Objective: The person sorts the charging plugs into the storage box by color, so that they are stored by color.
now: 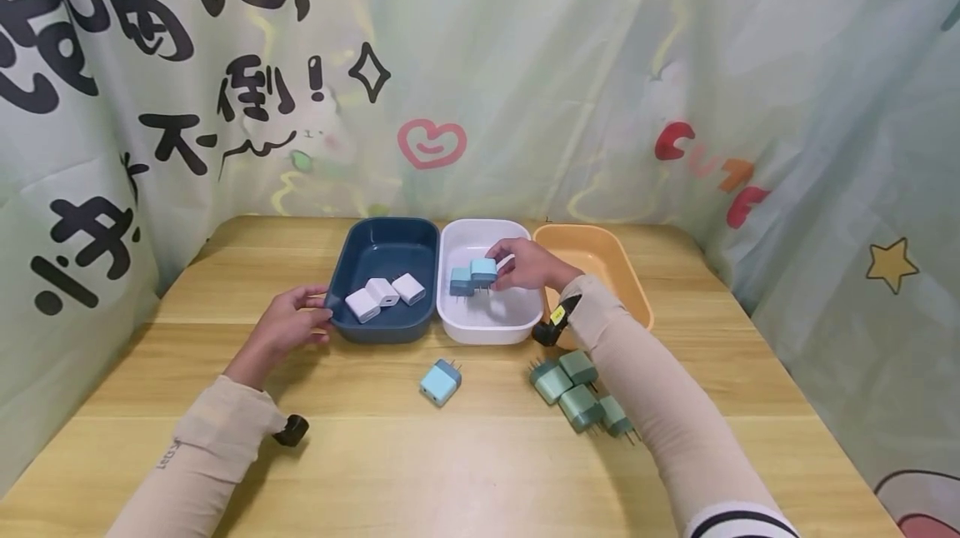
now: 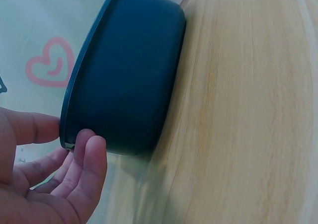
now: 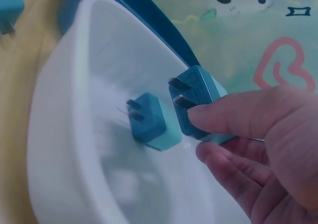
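Over the white bin (image 1: pixel 487 336), my right hand (image 1: pixel 525 263) pinches a light-blue plug charger (image 1: pixel 482 271) between thumb and fingers, prongs pointing down. A second light-blue charger (image 3: pixel 154 124) lies inside that bin, just left of the held one in the head view. At the left, my left hand (image 1: pixel 288 326) holds the rim of the dark blue bin (image 1: pixel 386 333); in the left wrist view its thumb (image 2: pixel 37 128) meets the rim and curled fingertips lie by the outer wall. Several white chargers (image 1: pixel 382 292) are in the dark blue bin.
An orange bin (image 1: pixel 600 246) stands right of the white one, partly behind my right forearm. Several green chargers (image 1: pixel 577 396) lie in a group on the wooden table (image 1: pixel 420 471), near that forearm. One more light-blue charger (image 1: pixel 441 382) lies in front of the bins.
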Demonstrator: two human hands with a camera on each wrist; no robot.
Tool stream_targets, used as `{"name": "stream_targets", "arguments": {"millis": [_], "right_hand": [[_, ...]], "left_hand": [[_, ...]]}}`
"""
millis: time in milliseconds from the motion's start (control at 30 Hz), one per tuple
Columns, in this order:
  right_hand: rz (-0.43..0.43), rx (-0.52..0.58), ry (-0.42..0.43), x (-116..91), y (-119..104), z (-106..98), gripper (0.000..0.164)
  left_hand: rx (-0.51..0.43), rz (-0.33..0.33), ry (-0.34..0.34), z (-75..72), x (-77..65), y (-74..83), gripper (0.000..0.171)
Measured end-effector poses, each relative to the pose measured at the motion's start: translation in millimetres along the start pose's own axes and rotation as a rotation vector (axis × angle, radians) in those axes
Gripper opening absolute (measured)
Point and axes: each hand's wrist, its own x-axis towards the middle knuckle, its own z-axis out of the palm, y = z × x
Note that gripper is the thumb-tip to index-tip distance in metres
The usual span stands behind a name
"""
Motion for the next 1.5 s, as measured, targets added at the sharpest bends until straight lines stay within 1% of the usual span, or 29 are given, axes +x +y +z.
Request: {"name": "stream_targets", "arguments": {"millis": [200, 533, 900, 1000, 1100, 1333, 1500], "right_hand": [[0.025, 0.026, 0.010, 6, 5, -1, 0.048], [0.070, 0.013, 0.019, 13, 6, -3, 0.047], [0.100, -0.010, 0.033, 15, 9, -3, 0.047], [0.096, -0.010, 0.033, 16, 10, -3, 0.047], [0.092, -0.003, 0.036, 16, 11, -3, 0.046], [0.128, -0.007, 0.058, 10, 12, -9, 0.043], [0.114, 0.007, 0.061, 3, 10, -10, 0.043]], "left_hand": [[-0.001, 0.006, 0.002, 0.7, -0.1, 0.8, 0.051], [-0.004, 0.007, 0.001, 0.7, -1.2, 2.0, 0.052], [0.003, -0.008, 0.010, 0.2, 0.0, 1.8, 0.052], [0.003, -0.010, 0.012, 0.7, 0.1, 1.5, 0.052], [-0.001, -0.011, 0.013, 1.6, -0.8, 1.9, 0.052], [0.002, -0.008, 0.017, 1.8, 1.1, 0.8, 0.051], [0.006, -0.007, 0.015, 1.3, 1.2, -0.2, 0.051]]}}
